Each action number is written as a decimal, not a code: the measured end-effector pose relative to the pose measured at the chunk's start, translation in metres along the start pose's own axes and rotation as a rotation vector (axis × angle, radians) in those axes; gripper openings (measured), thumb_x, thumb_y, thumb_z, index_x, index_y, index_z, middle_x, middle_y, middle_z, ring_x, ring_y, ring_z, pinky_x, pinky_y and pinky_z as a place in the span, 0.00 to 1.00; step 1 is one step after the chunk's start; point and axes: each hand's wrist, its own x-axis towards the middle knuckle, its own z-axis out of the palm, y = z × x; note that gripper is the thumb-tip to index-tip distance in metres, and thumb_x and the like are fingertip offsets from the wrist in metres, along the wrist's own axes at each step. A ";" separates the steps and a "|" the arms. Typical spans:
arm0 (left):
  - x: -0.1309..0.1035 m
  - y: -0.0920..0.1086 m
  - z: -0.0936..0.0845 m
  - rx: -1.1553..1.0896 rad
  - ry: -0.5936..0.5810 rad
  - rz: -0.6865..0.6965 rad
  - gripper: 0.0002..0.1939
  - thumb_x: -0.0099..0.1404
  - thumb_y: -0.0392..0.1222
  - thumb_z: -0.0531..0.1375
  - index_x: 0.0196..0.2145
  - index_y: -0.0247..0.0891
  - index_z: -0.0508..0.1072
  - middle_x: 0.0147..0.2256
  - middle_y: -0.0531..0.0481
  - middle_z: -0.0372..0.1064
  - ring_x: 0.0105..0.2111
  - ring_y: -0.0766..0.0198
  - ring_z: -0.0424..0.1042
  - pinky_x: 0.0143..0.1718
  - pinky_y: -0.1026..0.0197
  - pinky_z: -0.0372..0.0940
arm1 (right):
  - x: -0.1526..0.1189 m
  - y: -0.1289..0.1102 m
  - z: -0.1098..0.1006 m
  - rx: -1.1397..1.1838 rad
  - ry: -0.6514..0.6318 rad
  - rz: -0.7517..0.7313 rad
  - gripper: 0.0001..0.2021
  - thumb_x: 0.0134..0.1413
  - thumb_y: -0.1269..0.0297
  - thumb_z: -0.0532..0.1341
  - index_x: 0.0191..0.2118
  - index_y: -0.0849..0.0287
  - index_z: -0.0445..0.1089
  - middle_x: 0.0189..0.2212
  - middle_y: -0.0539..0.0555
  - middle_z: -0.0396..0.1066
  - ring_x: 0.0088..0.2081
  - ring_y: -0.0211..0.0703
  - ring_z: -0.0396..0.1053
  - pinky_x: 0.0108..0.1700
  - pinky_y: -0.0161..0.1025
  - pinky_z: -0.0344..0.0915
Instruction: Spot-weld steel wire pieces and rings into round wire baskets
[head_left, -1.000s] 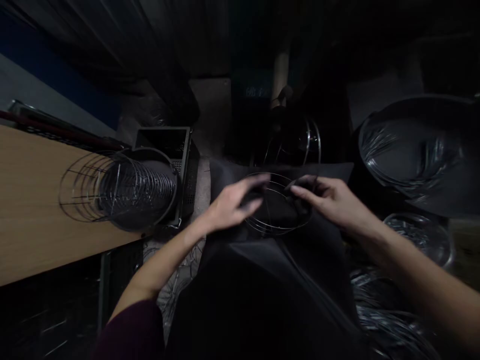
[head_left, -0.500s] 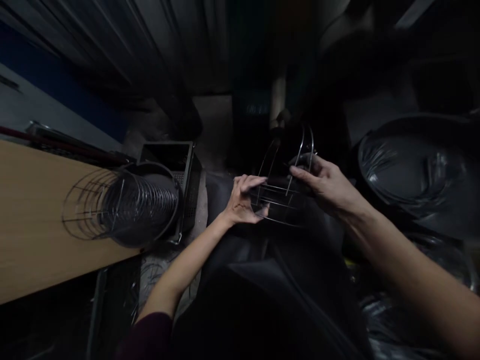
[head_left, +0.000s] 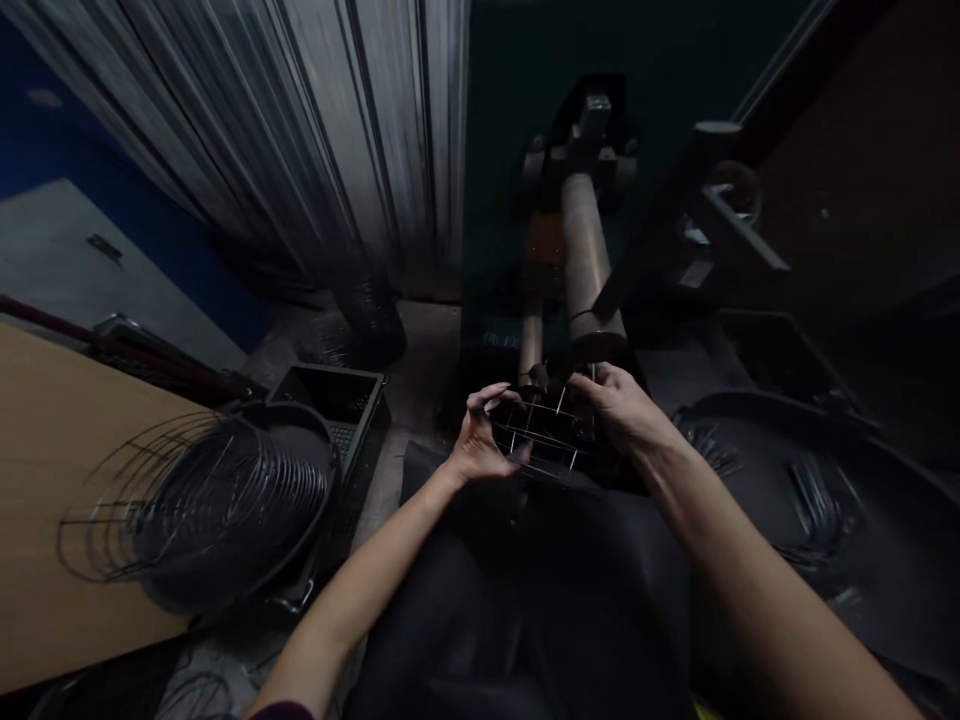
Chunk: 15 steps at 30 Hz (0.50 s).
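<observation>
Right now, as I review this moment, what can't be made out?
- Right hand's grip, head view: blur and darkness obscure what the fingertips pinch.
- Wire frame, head view: its far side is lost in shadow.
- Marking on the green panel, head view: too small and blurred to read.
- Large basin on the right, head view: the picture's edge cuts it off.
</observation>
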 end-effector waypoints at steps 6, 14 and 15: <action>0.009 -0.010 -0.002 0.000 -0.014 -0.005 0.41 0.48 0.35 0.64 0.55 0.41 0.46 0.44 0.45 0.60 0.41 0.58 0.69 0.46 0.49 0.67 | 0.013 0.002 0.002 -0.004 0.032 -0.038 0.20 0.29 0.54 0.70 0.28 0.58 0.64 0.15 0.45 0.60 0.18 0.33 0.57 0.17 0.31 0.49; 0.012 -0.015 -0.002 -0.012 -0.041 -0.035 0.43 0.48 0.36 0.65 0.56 0.41 0.44 0.44 0.44 0.60 0.42 0.56 0.70 0.46 0.48 0.68 | 0.025 0.014 -0.005 -0.003 0.042 -0.029 0.22 0.25 0.53 0.72 0.25 0.58 0.63 0.18 0.46 0.61 0.18 0.31 0.56 0.19 0.31 0.52; 0.013 -0.016 -0.002 -0.019 -0.043 -0.035 0.43 0.48 0.36 0.65 0.56 0.41 0.44 0.44 0.44 0.60 0.43 0.56 0.69 0.46 0.47 0.67 | 0.026 0.015 -0.005 -0.001 0.040 -0.026 0.21 0.25 0.54 0.72 0.25 0.59 0.64 0.18 0.45 0.61 0.18 0.32 0.56 0.20 0.31 0.53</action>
